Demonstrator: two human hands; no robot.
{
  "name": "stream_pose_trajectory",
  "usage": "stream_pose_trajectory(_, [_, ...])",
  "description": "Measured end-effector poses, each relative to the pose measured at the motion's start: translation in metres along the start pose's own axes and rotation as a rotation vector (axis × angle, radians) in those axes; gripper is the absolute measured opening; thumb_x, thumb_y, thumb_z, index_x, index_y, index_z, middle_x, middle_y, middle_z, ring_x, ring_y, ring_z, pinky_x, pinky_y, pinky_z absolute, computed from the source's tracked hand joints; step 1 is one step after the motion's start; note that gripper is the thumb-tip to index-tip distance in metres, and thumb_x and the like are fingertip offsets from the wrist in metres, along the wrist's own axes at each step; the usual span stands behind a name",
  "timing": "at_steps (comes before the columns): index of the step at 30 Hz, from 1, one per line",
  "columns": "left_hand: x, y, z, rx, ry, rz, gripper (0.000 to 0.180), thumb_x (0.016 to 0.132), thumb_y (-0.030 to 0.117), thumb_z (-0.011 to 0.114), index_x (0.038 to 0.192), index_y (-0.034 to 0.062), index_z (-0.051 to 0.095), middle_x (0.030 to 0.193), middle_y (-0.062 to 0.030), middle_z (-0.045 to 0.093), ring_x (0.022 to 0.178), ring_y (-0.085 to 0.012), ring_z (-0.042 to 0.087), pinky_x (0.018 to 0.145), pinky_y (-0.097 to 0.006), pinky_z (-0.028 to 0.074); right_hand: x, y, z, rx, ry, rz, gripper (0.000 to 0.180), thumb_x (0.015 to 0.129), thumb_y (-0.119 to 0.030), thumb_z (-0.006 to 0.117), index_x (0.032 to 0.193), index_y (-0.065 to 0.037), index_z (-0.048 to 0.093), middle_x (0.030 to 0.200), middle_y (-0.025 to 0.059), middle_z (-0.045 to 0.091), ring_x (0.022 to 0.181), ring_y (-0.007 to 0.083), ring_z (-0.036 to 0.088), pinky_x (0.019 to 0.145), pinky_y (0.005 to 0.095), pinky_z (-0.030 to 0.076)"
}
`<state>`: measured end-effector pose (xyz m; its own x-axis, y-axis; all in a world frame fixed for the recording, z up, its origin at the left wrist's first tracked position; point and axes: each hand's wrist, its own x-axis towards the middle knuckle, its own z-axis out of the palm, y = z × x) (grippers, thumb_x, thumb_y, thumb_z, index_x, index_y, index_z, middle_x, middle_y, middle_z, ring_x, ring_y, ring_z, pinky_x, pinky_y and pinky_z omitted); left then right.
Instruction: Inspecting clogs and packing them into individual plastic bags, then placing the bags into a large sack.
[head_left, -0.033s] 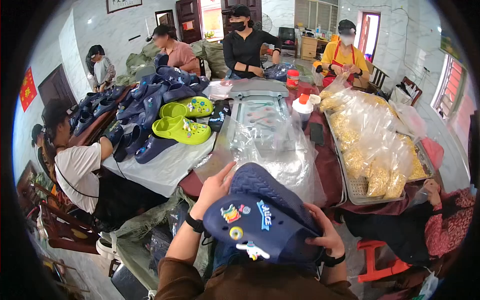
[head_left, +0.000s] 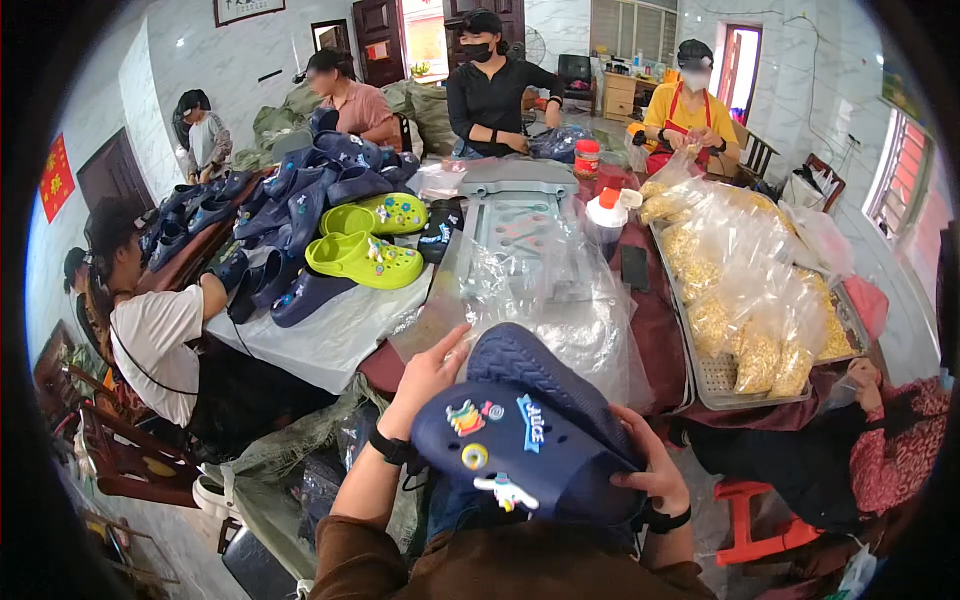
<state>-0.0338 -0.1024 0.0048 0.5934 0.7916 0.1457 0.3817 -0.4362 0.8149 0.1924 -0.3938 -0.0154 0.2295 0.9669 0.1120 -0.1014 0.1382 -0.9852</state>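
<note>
In front of my body I hold a pair of navy foam clogs, one against the other. The nearer clog [head_left: 500, 415] turns its holed upper toward me, with a ribbon-shaped charm, a white character, a yellow ring and other small charms on it. Behind it, the other clog [head_left: 530, 365] shows its ridged sole. My left hand [head_left: 425, 382] supports the pair at its left side, index finger stretched along the sole and thumb hidden. My right hand [head_left: 652, 468] is closed around the right end. Clear plastic bags [head_left: 570, 330] lie on the table just beyond.
Navy clogs [head_left: 300, 200] pile up at the left, beside lime-green clogs [head_left: 365, 258]. A grey plastic board [head_left: 518, 185] lies ahead. Bags of yellow pieces [head_left: 765, 350] fill a metal tray [head_left: 720, 395] at right, near a red stool [head_left: 760, 535]. Several people sit or stand around the table.
The pair of clogs has shifted very slightly to the right and tilted a little in my hands. The grip looks the same.
</note>
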Motion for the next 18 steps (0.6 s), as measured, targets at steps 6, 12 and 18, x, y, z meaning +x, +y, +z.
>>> stream_pose_trajectory(6, [0.01,-0.038,-0.007,-0.035,-0.027,-0.057,0.055,0.105,0.047,0.044,0.127,0.0005,0.064,0.12,-0.0246,0.068,0.121,-0.037,0.062,0.101,-0.04,0.047,-0.003,0.021,-0.008,-0.255,0.126,-0.05,0.096,0.062,-0.012,0.08,0.149,-0.002,0.042,0.144,0.0126,0.05,0.135,0.0245,0.045,0.115,0.0336,0.029])
stream_pose_trajectory(12, [0.001,-0.011,-0.005,0.196,0.008,-0.017,0.048,0.105,0.041,0.045,0.12,0.0018,0.068,0.111,-0.0268,0.067,0.109,-0.0426,0.064,0.093,-0.046,0.05,-0.007,0.001,0.006,-0.766,0.178,-0.19,0.089,0.065,-0.019,0.083,0.145,-0.006,0.046,0.126,0.0186,0.057,0.116,0.035,0.058,0.101,0.0391,0.044])
stream_pose_trajectory(18, [-0.001,-0.01,-0.009,0.366,0.062,0.17,0.037,0.102,0.03,0.052,0.122,0.003,0.067,0.105,-0.0275,0.066,0.103,-0.0442,0.063,0.088,-0.049,0.05,-0.007,-0.017,0.022,-0.913,0.115,-0.237,0.088,0.065,-0.022,0.083,0.144,-0.01,0.046,0.108,0.0191,0.055,0.097,0.0425,0.058,0.084,0.0436,0.049])
